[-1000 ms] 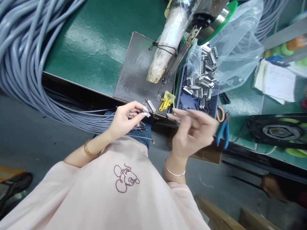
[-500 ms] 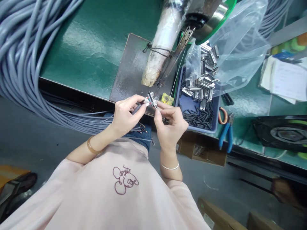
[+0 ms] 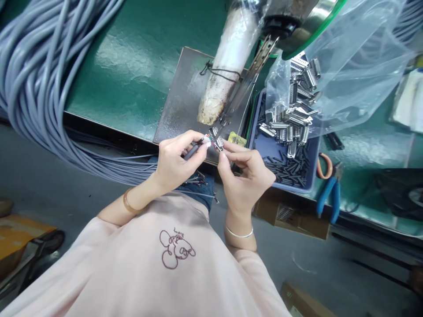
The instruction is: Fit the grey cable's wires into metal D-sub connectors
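Note:
Between finger and thumb, my left hand (image 3: 175,158) pinches the end of a dark grey cable (image 3: 191,152), whose thin coloured wires (image 3: 209,137) fan out at the fingertips. My right hand (image 3: 246,176) is closed on a small metal multi-pin connector (image 3: 217,140), gripping its lower end. Wires and connector meet or nearly meet; fingers hide whether they are joined. Just above the connector is the tip of a slotted metal soldering iron (image 3: 226,119). Beside it hangs a thick white tube (image 3: 220,83) wrapped in plastic and tied with black wire.
Under the tools lies a dark metal plate (image 3: 178,97). To the right, a blue bin (image 3: 310,178) holds small black tubes, with metal connectors (image 3: 299,114) on a clear plastic bag. Blue-handled pliers (image 3: 330,193) lie beside it. Coiled grey cables (image 3: 36,79) fill the left.
The bench, bin and pliers sit further right in view as the camera shifts. Both hands keep their pinches, with cable and connector held close together under the iron's tip.

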Demonstrator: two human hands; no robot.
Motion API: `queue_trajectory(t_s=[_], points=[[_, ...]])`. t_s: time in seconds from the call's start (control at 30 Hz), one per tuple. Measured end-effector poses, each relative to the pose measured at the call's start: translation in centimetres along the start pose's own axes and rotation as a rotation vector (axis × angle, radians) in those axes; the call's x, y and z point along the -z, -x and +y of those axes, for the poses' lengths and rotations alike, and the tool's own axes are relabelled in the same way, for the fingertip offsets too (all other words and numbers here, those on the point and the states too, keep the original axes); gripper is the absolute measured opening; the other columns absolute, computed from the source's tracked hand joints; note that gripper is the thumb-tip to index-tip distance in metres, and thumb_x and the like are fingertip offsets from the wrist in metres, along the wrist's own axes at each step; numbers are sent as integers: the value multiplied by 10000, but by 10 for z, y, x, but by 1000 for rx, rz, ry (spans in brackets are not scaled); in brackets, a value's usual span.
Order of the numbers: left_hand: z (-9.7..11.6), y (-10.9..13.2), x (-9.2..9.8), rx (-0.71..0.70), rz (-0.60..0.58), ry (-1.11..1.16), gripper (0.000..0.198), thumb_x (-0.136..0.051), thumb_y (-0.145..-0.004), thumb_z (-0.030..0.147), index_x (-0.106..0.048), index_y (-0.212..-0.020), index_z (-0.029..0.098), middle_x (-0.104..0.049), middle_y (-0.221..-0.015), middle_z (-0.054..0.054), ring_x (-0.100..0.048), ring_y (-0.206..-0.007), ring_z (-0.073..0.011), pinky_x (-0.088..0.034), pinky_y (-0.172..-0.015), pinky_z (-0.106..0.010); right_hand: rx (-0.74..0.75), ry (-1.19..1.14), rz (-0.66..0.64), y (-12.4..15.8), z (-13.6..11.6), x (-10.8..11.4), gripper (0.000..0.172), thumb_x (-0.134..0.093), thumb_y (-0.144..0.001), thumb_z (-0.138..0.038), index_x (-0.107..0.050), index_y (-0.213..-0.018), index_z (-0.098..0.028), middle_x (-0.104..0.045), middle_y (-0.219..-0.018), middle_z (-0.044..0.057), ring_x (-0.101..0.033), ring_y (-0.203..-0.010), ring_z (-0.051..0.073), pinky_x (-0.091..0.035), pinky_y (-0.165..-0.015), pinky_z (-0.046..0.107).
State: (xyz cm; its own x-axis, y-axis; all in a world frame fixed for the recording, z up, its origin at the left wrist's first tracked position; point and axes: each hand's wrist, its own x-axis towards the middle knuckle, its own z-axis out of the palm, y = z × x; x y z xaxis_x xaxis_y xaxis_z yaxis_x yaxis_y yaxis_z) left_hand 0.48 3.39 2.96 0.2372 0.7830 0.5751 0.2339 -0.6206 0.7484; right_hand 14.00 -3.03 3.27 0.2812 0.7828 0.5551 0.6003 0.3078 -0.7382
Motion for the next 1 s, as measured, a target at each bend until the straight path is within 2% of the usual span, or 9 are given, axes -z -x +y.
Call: queue_trajectory(t_s=[0.27, 0.47, 0.6, 0.77, 1.0], points=[[4, 0, 0, 61, -14, 20, 57, -645, -838, 36, -619, -837, 87, -542, -629, 53, -362, -486, -4, -326, -477, -141, 42, 12, -62, -2, -3, 6, 176, -659, -872, -42, -525, -854, -155, -734, -1114, 42, -732, -949, 101, -593, -839, 160], [2, 5, -1, 89, -31, 31, 52, -642, -827, 25, -618, -815, 70, -517, -616, 56, -332, -481, -2, -300, -462, -143, 66, 76, -76, 2, 3, 7, 155, -686, -873, -60, -571, -909, -158, -740, -1079, -3, -724, -984, 85, -576, -842, 131], [1, 8, -1, 49, -24, 30, 47, -637, -815, 8, -632, -835, 51, -542, -649, 47, -349, -510, 5, -311, -485, -117, 121, 134, -32, 4, 5, 5, 173, -707, -856, -49, -592, -926, -157, -744, -1045, -14, -723, -970, 71, -554, -835, 101], [-3, 12, -1, -23, -49, 15, 72, -659, -827, 2, -649, -889, 37, -637, -755, -2, -439, -559, 0, -376, -545, -97, 94, 104, -11, 4, 6, 3, 161, -703, -856, -45, -590, -901, -150, -744, -1012, -17, -725, -926, 66, -566, -827, 116], [-4, 8, -4, -177, 7, -112, 41, -606, -870, -24, -622, -897, 2, -659, -816, -68, -546, -656, -32, -432, -653, -115, 152, 131, -20, 0, 7, 0, 161, -697, -842, -36, -577, -875, -139, -741, -1015, 8, -721, -944, 80, -561, -839, 142]])
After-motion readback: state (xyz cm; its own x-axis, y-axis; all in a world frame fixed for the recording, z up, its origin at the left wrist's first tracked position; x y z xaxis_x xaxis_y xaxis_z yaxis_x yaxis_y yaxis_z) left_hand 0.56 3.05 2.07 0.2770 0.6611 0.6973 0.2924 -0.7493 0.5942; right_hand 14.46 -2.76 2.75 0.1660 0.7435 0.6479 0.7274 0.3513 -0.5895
